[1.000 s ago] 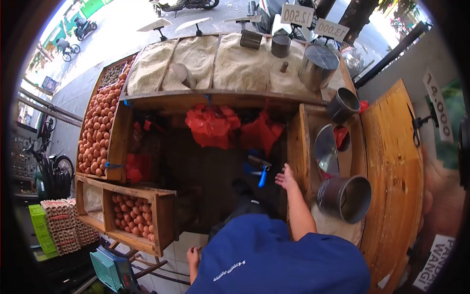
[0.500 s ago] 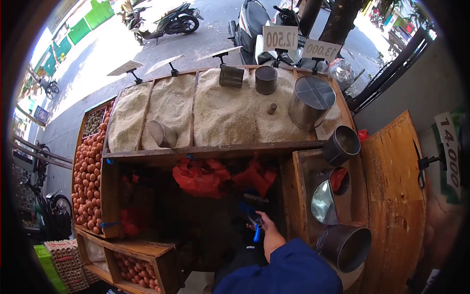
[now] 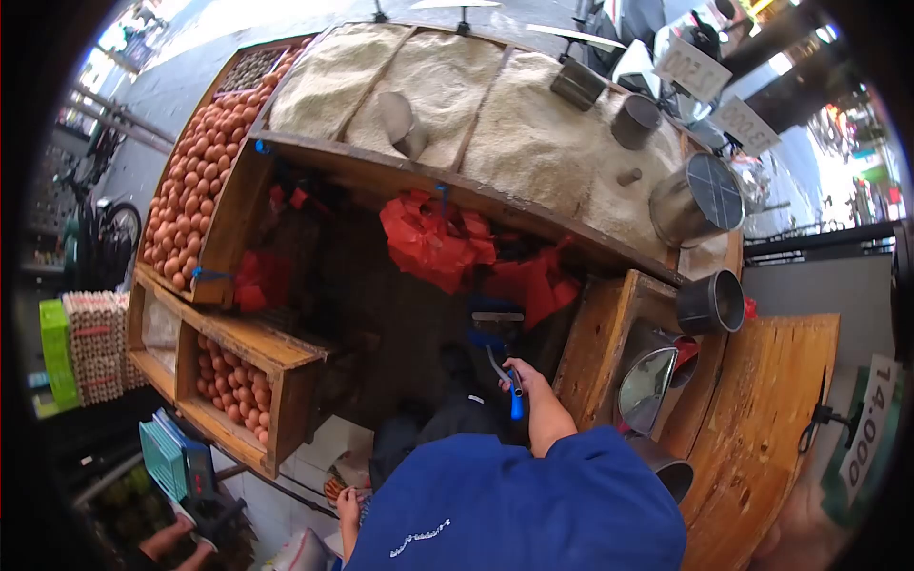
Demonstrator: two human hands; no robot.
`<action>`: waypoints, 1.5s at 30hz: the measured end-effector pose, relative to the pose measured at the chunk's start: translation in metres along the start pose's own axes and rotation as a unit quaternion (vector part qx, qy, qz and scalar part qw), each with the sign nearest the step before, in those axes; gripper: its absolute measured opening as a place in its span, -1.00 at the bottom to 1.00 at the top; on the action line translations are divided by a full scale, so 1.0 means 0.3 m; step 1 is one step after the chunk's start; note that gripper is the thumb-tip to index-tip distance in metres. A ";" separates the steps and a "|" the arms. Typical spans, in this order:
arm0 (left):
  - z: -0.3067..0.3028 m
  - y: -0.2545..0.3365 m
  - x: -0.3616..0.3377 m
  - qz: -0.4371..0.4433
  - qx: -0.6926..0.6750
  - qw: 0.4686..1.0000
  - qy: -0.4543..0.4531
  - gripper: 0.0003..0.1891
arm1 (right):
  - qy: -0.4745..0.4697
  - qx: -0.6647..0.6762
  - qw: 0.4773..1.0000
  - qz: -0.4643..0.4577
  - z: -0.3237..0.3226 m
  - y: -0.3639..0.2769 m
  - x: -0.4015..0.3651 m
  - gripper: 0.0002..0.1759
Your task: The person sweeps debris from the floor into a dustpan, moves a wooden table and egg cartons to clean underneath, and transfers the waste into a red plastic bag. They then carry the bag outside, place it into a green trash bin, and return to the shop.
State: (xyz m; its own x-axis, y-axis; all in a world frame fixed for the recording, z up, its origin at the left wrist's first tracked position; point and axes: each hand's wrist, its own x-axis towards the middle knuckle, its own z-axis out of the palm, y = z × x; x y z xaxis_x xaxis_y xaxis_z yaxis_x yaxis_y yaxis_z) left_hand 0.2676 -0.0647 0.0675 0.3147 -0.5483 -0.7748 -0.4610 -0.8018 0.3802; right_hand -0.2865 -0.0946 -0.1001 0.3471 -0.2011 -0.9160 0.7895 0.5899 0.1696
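My right hand (image 3: 522,375) is wrapped round the blue handle of a tool (image 3: 517,400) with a bent metal shaft. The shaft leads up to a dark blue head with a pale grey strip, low over the dark floor between the wooden boxes. My left hand (image 3: 350,504) shows at the lower left beside my blue shirt, its fingers curled together; what they hold, if anything, I cannot tell. Close by it lies a small multicoloured item (image 3: 335,485). Red plastic bags (image 3: 433,238) hang under the rice bin, just beyond the tool.
The divided rice bin (image 3: 533,124) holds metal measuring cans (image 3: 698,200). Brown eggs (image 3: 195,181) fill a left-hand box, with more in a lower crate (image 3: 233,385). A wooden box (image 3: 609,333) with a metal scoop (image 3: 647,388) bounds the right. Another person's hands (image 3: 171,538) appear lower left.
The view has tilted down and turned, so the stall sits higher and slanted. My left hand has come into view. The right hand keeps hold of the blue-handled tool.
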 end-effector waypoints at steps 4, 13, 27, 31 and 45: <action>0.072 -0.091 -0.057 0.002 -0.059 0.998 0.000 -0.73 | 0.048 -0.113 0.992 0.025 0.024 -0.002 -0.010 -0.68; 0.289 -0.336 -0.159 -0.018 -0.176 0.978 0.115 -0.76 | 0.075 -0.311 0.942 0.099 0.200 -0.010 -0.053 -0.69; 0.339 -0.544 -0.245 0.003 -0.313 0.933 0.181 -0.75 | 0.065 -0.359 0.923 0.123 0.434 0.122 -0.034 -0.51; 0.297 -0.553 -0.205 0.048 -0.285 0.943 0.167 -0.74 | 0.038 -0.324 0.938 0.120 0.429 0.122 -0.064 -0.45; -0.006 -0.181 -0.011 0.143 -0.175 0.966 0.125 -0.73 | 0.048 -0.260 0.964 0.038 0.162 0.122 -0.003 -0.39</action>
State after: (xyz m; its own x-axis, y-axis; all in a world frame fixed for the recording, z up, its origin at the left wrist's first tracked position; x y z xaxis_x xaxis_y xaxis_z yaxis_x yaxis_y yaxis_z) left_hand 0.2931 -0.0198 0.0503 0.4262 -0.7647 -0.4834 -0.2646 -0.6164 0.7417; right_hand -0.2333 -0.1108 -0.0753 0.3253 -0.0833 -0.9419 0.3944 0.9173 0.0551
